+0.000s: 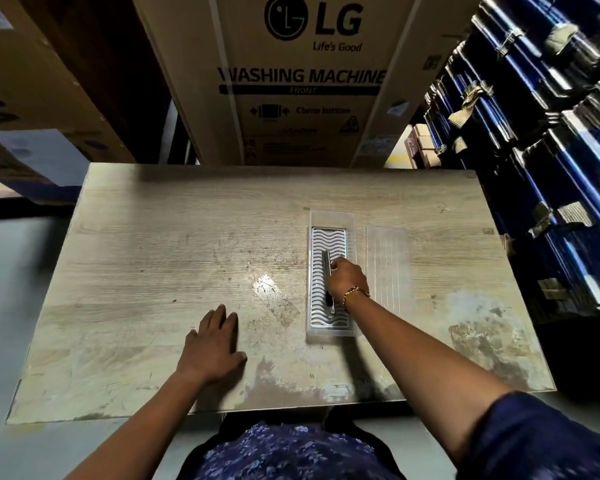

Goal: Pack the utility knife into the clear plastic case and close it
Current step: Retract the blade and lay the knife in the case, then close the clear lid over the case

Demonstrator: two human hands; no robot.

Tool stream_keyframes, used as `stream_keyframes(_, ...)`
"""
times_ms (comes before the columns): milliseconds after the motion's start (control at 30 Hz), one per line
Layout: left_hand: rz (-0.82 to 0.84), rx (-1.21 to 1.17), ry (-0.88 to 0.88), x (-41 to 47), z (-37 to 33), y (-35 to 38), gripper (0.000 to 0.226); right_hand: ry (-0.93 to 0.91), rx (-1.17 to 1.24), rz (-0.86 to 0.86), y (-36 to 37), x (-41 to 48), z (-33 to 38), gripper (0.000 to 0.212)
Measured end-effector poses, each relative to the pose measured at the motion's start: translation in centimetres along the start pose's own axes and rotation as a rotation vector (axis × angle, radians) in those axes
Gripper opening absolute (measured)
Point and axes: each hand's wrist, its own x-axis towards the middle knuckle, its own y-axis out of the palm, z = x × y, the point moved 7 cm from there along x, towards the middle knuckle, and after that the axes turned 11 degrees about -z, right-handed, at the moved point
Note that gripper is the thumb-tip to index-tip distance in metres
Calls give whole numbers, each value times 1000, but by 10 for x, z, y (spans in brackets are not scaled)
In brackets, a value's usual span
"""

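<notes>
The clear plastic case (329, 221) lies open on the wooden table (174, 244), right of centre, with a grey wavy foam liner in its base. Its transparent lid (388, 261) is folded flat on the table to the right. The grey utility knife (326, 263) lies lengthwise on the foam, and my right hand (347, 280) grips it from above, hiding its middle. My left hand (215, 341) rests flat on the table to the left of the case, fingers spread, holding nothing.
A large cardboard washing machine box (302, 81) stands behind the table's far edge. Stacks of dark blue bundles (541, 133) rise along the right side. More cartons (25, 98) sit at the left. A shiny tape patch (267, 289) marks the tabletop.
</notes>
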Motion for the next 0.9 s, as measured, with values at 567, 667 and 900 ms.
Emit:
stream_keyframes(567,-51,-104,45,7,-38,-21,87,300,46,-210,-59,-24,-160,93)
stream_keyframes(667,-50,-133,54,11,-50,-23,82,374,-55,-155,-47,-30,-175,116)
stream_keyframes(900,-44,-200,74,12,-79,-33,85,512,132,-115,-36,-11,-199,85)
